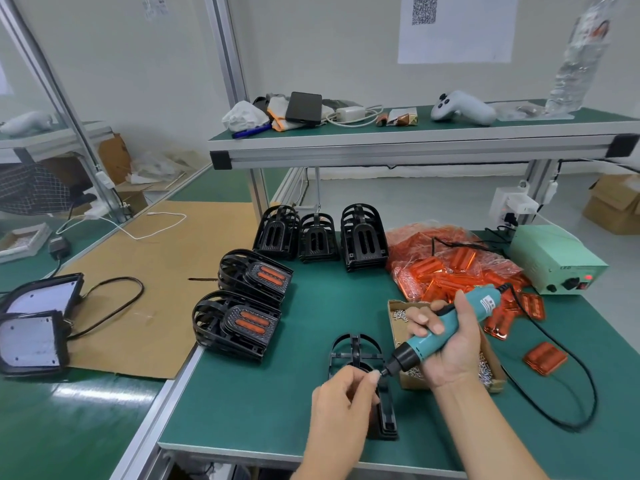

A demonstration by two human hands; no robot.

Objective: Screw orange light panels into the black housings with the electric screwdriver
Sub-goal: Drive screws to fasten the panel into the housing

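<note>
Two hands are meeting at one small spot above the bench (263,403). The right hand (450,344) is wrapping its fingers around the teal electric screwdriver (446,332), whose long axis is slanting down and to the left, with its black tip ending just at the left hand's fingertips. The left hand (341,403) is pinching thumb and forefinger together right at that tip, apparently seating a screw on the bit, though the screw itself is too small to make out. Directly under both hands a black housing (360,355) is lying flat, its long axis running away from the person; the left hand is covering its near half, so I cannot tell whether an orange panel is seated in it. Judging from this, the tip needs only to be swinging down from its slant onto the housing below.

Just right of the housing a cardboard box of screws (491,372) is sitting. Beyond it a bag of orange light panels (446,261) is spilling loose pieces. Two finished housings (249,299) are lying to the left and empty ones (318,233) are standing behind. A green power unit (554,261) is feeding the cord.
</note>
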